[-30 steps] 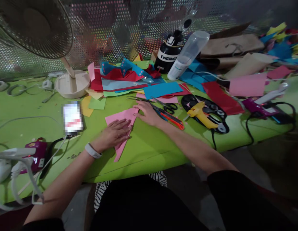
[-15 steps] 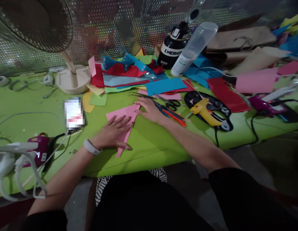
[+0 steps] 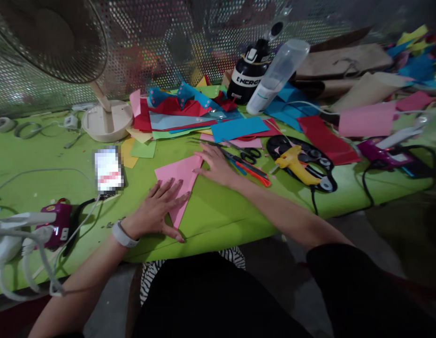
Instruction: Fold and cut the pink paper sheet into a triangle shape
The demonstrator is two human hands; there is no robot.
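Note:
A folded pink sheet of paper lies on the green table between my hands, tapering to a point near the front edge. My left hand, with a white band at the wrist, is spread flat, its fingertips over the sheet's lower left part and its thumb on the table. At the sheet's upper right corner rests my right hand, fingers stretched out, the thumb touching the right edge. Right beside it are black scissors and an orange-red cutter knife.
A yellow glue gun lies on a black palette-shaped holder. Coloured paper sheets, a black bottle and a clear bottle are behind. To the left are a phone, a fan base and a purple power adapter with cables.
My left hand has slid down and left across the pink paper, uncovering more of it. My right hand stays at the upper right corner. The view has shifted slightly.

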